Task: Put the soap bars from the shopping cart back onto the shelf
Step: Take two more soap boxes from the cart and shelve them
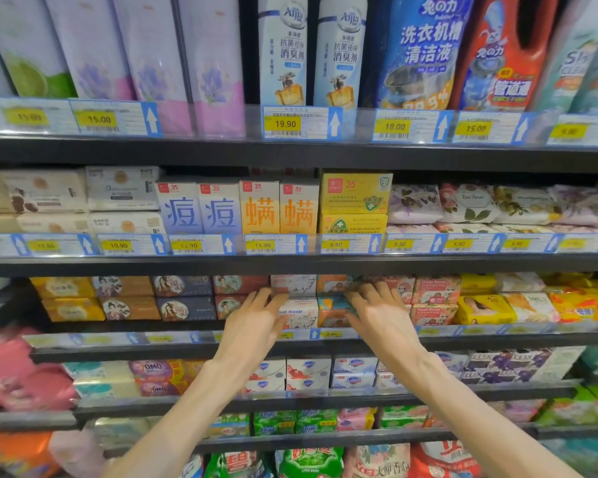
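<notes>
Both arms reach to the third shelf [290, 351] from the top, where boxed soap bars stand stacked two high; the left hand [256, 319] lies with fingers spread and nearly straight against a white box [299, 313] printed "Goat Soap" with a drawn goat, its fingertips touching the box above [296, 283]; the right hand [377, 312] spreads its fingers over the orange and teal boxes [332, 310] just beside the white ones; neither grip closes round anything, both hands lying flat and open on the box fronts; further right stand red "Goat Soap" boxes [434, 300] and yellow packs [484, 309]; to the left, dark boxes [185, 298] with painted figures.

The shelf above carries boxes [201, 210] marked "35" with a large blue character, orange ones [278, 210] alike, and yellow boxes [354, 201] with a green shield; price tags [261, 244] there read 10.90, 13.90, 9.90; the top shelf holds spray cans [283, 50] labelled "Aijia" above a 19.90 tag, and a blue bottle [425, 50] above 18.00; lower down, packs [497, 367] read "LUX" and "OMO" [152, 374]; the cart is out of view.
</notes>
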